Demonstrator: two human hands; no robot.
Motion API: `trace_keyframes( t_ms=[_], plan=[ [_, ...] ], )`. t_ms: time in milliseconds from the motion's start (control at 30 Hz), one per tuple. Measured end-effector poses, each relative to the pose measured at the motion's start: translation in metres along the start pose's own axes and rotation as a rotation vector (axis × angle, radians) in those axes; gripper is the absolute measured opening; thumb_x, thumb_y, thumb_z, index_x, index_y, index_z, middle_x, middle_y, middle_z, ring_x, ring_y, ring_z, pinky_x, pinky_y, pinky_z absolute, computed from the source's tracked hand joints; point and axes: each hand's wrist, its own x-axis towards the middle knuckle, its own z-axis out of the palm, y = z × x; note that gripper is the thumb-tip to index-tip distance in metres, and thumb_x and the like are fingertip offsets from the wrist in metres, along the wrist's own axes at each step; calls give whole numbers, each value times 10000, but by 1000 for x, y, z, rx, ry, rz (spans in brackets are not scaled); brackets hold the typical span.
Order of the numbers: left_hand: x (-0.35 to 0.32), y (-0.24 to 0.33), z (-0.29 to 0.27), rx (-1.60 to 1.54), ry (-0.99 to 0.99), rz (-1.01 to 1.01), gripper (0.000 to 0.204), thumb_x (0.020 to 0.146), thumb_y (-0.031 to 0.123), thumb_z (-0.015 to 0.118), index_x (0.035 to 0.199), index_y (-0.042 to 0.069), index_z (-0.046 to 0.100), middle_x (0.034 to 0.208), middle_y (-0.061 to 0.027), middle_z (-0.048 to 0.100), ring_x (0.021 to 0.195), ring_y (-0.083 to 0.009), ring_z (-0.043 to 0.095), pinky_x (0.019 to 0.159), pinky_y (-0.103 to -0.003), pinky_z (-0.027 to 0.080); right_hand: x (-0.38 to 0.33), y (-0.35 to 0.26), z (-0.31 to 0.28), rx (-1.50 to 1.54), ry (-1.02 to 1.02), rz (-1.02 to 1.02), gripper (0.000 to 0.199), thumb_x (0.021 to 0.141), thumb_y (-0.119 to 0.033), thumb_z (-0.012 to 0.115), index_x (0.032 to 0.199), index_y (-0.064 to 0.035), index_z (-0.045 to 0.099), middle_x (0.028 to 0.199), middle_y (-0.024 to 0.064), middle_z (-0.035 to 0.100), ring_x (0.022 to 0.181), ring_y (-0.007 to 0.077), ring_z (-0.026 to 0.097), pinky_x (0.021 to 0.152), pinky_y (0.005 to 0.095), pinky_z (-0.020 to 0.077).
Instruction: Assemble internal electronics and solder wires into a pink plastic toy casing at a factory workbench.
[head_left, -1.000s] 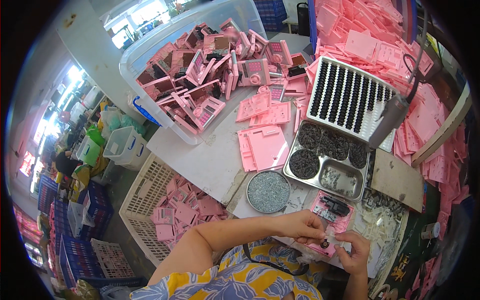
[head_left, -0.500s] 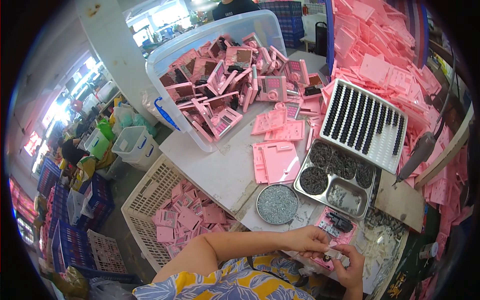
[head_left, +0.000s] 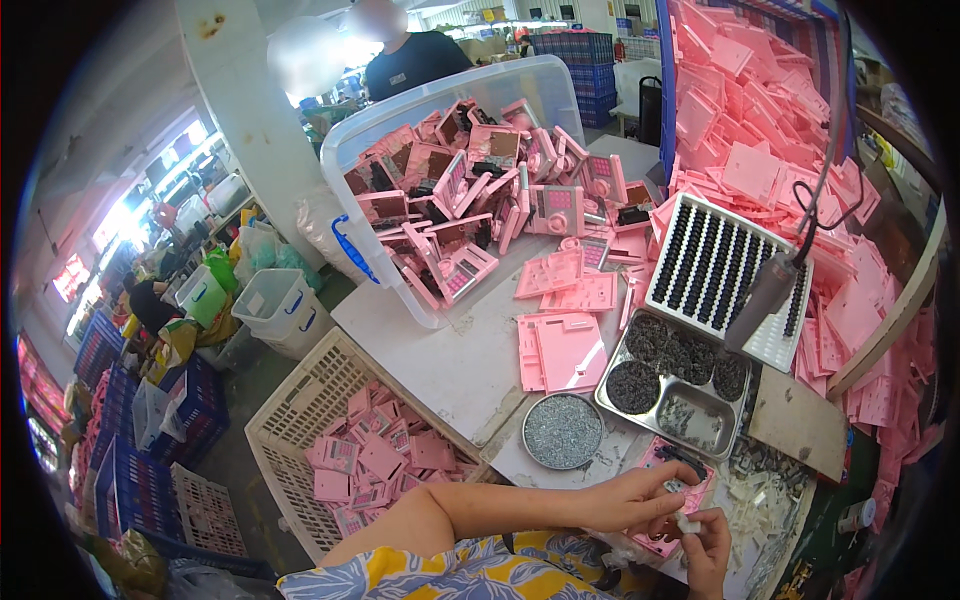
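Note:
My left hand [head_left: 640, 495] reaches in from the lower left, its fingers curled over a pink plastic part [head_left: 690, 470] at the table's near edge. Just below it, my right hand [head_left: 712, 548] pinches a small white piece [head_left: 686, 521] against that part. The two hands touch. A round metal dish of small screws [head_left: 563, 431] sits just left of my left hand. Beyond the hands stands a metal compartment tray [head_left: 700, 425] with dark small parts.
A grey power screwdriver [head_left: 765, 295] hangs over a white rack of black pieces [head_left: 725, 265]. Pink plates [head_left: 565, 350] lie mid-table. A clear bin [head_left: 350, 165] holds pink assemblies. A floor basket [head_left: 290, 420] has pink parts. Loose pink parts [head_left: 770, 130] are piled at the right. A person in a dark shirt [head_left: 410, 55] stands behind.
The view has tilted, so the table sits lower and further right in the picture. Both hands stay together on the pink part at the near edge.

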Motion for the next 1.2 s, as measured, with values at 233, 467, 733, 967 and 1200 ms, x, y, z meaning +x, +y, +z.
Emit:
trace_keyframes(
  t_ms=[233,467,733,967,1200],
  plan=[
    [-27,32,-14,-118,166,559,417,1001,297,558,1311,43,440,995,-82,548,788,-119,510,691,-270,453,-2,-18,-2,12,128,-80,452,906,-305,727,1156,-38,461,1047,244,706,806,342,735,747,391,593],
    [-78,154,9,73,209,1929,98,933,140,610,968,110,524,994,28,560,873,-140,407,742,-298,333,-7,-27,-3,35,236,-124,333,912,-193,655,1132,-16,478,992,262,704,781,335,729,721,407,606],
    [-116,157,4,346,277,2217,127,909,140,612,896,136,486,867,26,481,854,-133,376,713,-309,284,8,-10,-10,15,50,-109,392,969,-195,670,1266,5,511,1142,273,675,906,334,712,832,448,581],
    [-145,143,7,362,522,2285,158,948,267,598,1091,201,600,1049,180,648,930,-113,450,761,-334,297,28,-28,23,20,-72,-152,333,986,-172,634,1248,9,537,1121,252,684,925,322,705,805,424,588],
    [-184,123,21,429,445,2165,129,940,238,614,947,173,502,902,79,512,892,-128,394,754,-329,283,30,-25,40,-9,-124,-177,306,989,-129,610,1258,-1,535,1117,248,688,919,307,705,804,424,588]
  ],
)
